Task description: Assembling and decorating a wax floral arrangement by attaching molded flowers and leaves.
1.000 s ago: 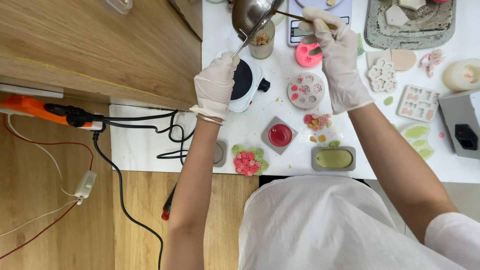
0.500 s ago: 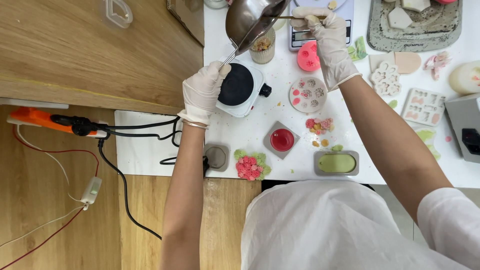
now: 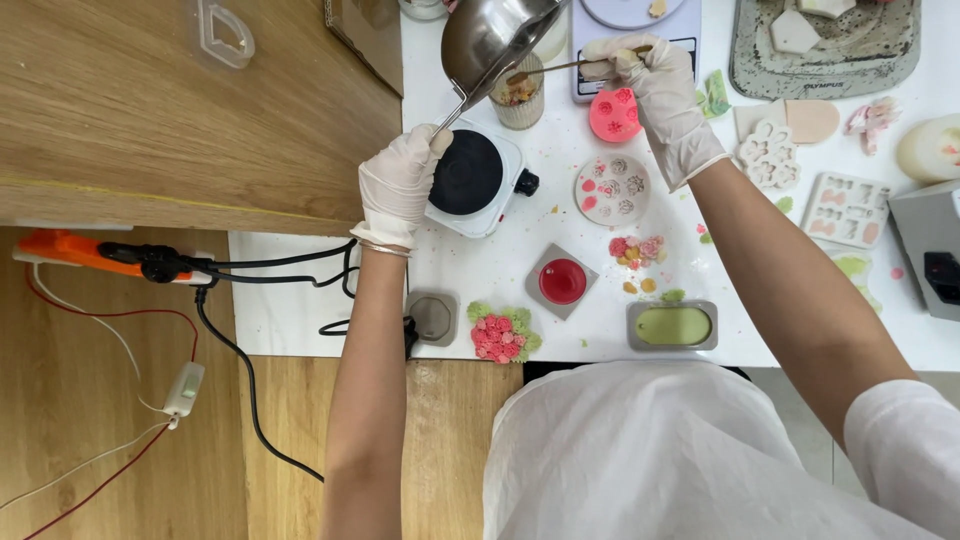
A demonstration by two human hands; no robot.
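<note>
My left hand (image 3: 398, 185), in a white glove, grips the thin handle of a small steel pot (image 3: 487, 38) and holds it tilted over a ribbed glass jar (image 3: 520, 100). My gloved right hand (image 3: 655, 85) holds a thin stick (image 3: 560, 68) whose tip reaches the pot's lip above the jar. Under the pot sits a small white hot plate (image 3: 472, 180) with a black round top. A pink round mould (image 3: 613, 115) lies just below my right hand.
The white table (image 3: 300, 320) carries a round flower mould (image 3: 612, 188), a grey square mould with red fill (image 3: 562, 282), a green oval mould (image 3: 672, 326), a pink and green flower cluster (image 3: 500, 332), a scale (image 3: 630, 25) and a grey tray (image 3: 825, 45). Black cables (image 3: 260, 265) trail left to an orange power strip (image 3: 80, 252).
The view has shifted so the table sits lower in frame. The pot stays tilted over the jar, and my right hand with the stick stays at its lip.
</note>
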